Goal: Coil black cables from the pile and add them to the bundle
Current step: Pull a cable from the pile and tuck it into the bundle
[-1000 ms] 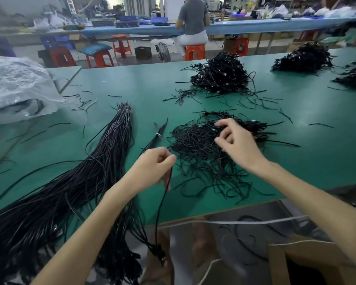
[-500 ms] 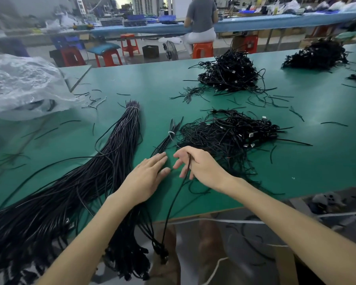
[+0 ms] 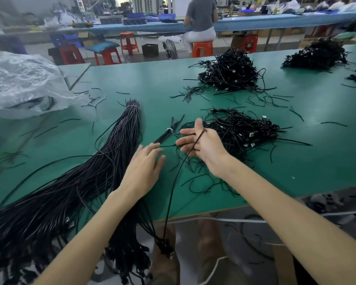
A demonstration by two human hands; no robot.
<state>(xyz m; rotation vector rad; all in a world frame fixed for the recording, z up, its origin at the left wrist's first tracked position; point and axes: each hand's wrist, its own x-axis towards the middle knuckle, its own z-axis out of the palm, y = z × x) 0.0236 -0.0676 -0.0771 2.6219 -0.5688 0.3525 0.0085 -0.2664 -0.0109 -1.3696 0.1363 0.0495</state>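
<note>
- Left hand: fingers straight, flat over the green table, beside the bundle.
- Right hand: fingers spread; we note one cable draped across it, near the pile.

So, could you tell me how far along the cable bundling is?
Done: a thick bundle lies at left. In hand: one cable hangs over the right hand, uncoiled; the left hand is open beside it. Left: a large pile, and more heaps behind.

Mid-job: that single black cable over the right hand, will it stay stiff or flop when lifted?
Likely floppy: the cable sags in a curve from the right hand over the table edge. Probably light, spread fingers carry it.
</note>
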